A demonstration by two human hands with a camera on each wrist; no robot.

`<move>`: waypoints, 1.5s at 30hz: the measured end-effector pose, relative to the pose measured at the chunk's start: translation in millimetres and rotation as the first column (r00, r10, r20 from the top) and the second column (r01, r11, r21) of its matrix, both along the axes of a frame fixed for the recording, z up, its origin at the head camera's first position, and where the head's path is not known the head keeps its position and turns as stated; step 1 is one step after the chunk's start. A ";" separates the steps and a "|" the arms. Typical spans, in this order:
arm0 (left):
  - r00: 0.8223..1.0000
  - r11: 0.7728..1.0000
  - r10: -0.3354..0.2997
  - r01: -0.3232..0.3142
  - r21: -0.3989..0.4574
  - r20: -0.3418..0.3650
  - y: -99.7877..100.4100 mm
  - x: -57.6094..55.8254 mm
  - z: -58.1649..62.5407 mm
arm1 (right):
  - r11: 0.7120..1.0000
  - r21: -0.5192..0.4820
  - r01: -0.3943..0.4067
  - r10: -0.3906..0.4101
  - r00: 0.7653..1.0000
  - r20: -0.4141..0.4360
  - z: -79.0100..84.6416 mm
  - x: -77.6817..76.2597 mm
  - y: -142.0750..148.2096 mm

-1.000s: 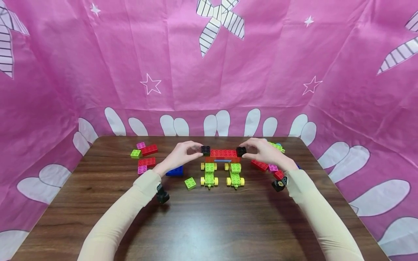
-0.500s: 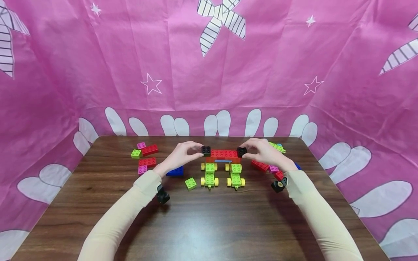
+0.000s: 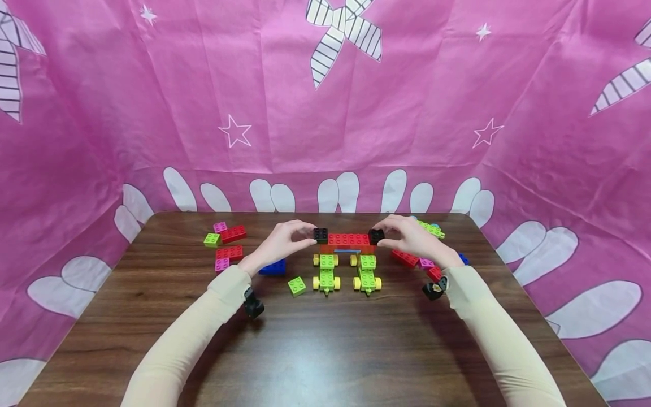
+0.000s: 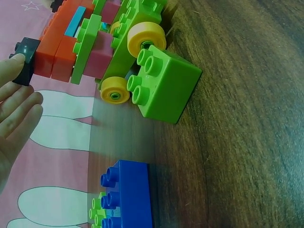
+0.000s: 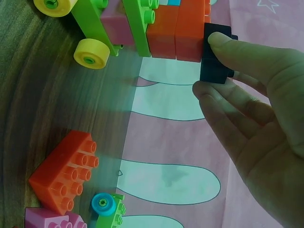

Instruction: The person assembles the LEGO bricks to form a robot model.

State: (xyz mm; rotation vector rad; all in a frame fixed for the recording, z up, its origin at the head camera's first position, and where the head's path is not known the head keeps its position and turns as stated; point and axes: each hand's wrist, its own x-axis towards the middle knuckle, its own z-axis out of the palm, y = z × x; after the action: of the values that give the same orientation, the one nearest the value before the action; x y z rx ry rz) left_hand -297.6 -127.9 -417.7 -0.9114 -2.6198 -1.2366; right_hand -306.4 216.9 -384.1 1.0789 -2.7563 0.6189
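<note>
A toy-brick build stands mid-table: two lime wheeled bases point(image 3: 326, 280) with yellow wheels point(image 4: 147, 38), pink bricks point(image 4: 99, 54) above them, and a stack of red bricks point(image 3: 348, 239) bridging the top. A thin blue strip point(image 3: 347, 251) shows on the stack's near side. Black bricks overhang both ends of the red top. My left hand point(image 3: 285, 240) pinches the left black brick point(image 4: 27, 61) between thumb and fingers. On the other end, my right hand point(image 3: 409, 237) pinches the right black brick point(image 5: 216, 52), thumb on its upper face.
A loose lime brick point(image 3: 297, 286) lies just left of the build, with a blue brick point(image 3: 273, 267) behind it. Red bricks point(image 3: 229, 252) and pink ones lie farther left. Right of the build are another red brick point(image 3: 404, 258) and a lime piece with blue wheels point(image 5: 103, 204).
</note>
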 end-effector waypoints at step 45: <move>0.996 0.931 -0.015 -0.019 -0.364 -0.092 -22.9 69.7 -22.7 | 0.999 -0.048 -0.001 0.003 0.999 0.036 0.3 6.0 7.5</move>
State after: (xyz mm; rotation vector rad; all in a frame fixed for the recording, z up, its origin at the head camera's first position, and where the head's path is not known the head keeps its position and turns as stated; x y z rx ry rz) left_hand -227.8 -150.8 -440.4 -0.9890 -2.8214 -0.6917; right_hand -300.4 224.3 -383.8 1.0712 -2.7561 0.7084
